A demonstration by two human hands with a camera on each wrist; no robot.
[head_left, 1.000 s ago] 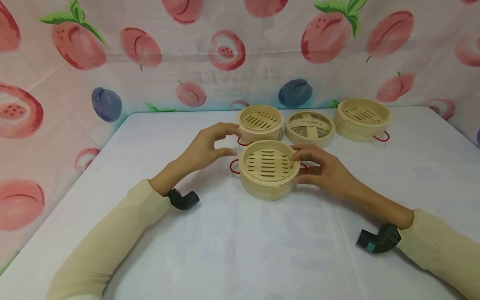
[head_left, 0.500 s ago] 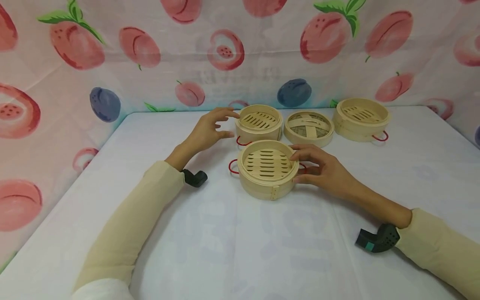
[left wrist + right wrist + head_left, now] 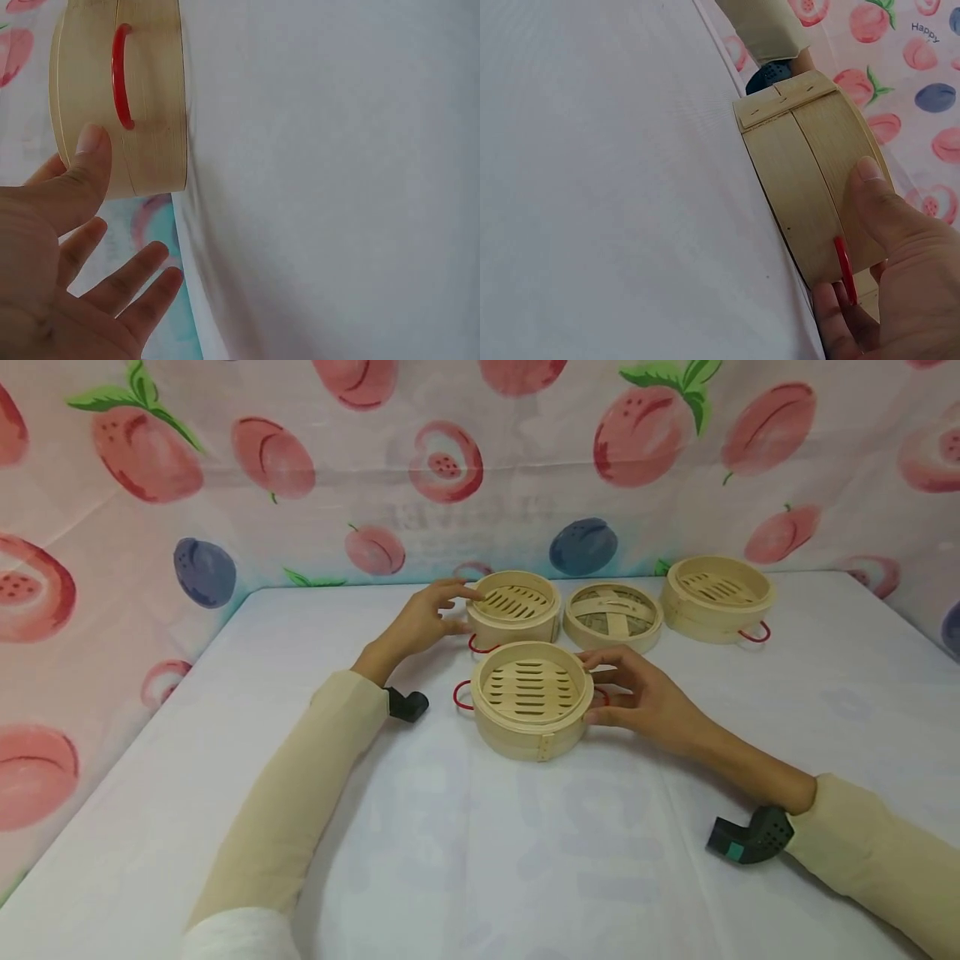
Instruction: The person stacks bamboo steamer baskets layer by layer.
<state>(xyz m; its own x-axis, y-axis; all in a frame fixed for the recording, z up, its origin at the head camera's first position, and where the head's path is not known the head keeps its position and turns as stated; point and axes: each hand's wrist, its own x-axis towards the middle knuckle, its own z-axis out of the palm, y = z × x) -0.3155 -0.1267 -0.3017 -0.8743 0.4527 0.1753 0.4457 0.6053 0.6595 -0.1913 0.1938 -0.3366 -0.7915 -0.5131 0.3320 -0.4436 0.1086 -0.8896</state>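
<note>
A bamboo steamer basket with red side handles stands at mid-table. My right hand grips its right side; in the right wrist view the thumb lies on the wall of the basket near a red handle, with fingers low behind it. Behind and slightly left stands another steamer basket. My left hand is at that basket's left side, its thumb against the wall of the basket in the left wrist view, one finger partly hidden behind it and the others spread.
Along the table's back edge, a woven bamboo lid lies right of the rear left basket, and a third basket with a red handle stands beyond it. A fruit-print cloth hangs behind the white tabletop.
My left hand has moved back and away from beside the front basket to the rear left basket, and now touches its side. My right hand stays on the front basket.
</note>
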